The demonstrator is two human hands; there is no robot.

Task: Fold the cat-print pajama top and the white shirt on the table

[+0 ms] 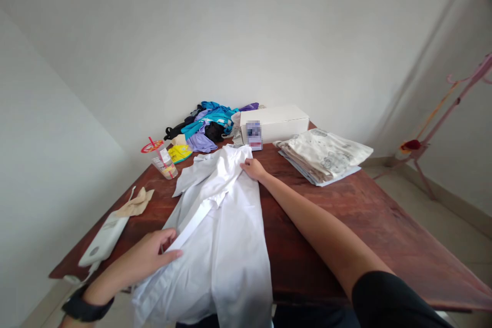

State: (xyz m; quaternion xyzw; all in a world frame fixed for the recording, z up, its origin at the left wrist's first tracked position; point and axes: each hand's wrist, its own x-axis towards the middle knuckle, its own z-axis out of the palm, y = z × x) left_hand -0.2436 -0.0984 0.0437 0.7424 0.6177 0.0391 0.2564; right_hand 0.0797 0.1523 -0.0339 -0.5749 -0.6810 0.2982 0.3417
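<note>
A white shirt (pixel 238 225) lies lengthwise on the table, its near end hanging over the front edge toward me. One side is folded inward, making a long strip down the middle. My left hand (pixel 157 251) pinches the shirt's left edge near the front, thumb and curled fingers at the fold. At the far right corner of the shirt, my right hand (pixel 252 168) has its fingers closed on the cloth. Just beyond it stands a small card with a blurred picture (pixel 254 136), leaning against a white box (pixel 280 122).
The dark red wooden table (pixel 326 230) carries folded clothes (pixel 326 156) at right and a heap of clothes (pixel 211 123) at the back left. A plastic cup with a straw (pixel 165 163), a yellow packet (pixel 179 153) and a white corded device (pixel 103 238) line the left edge.
</note>
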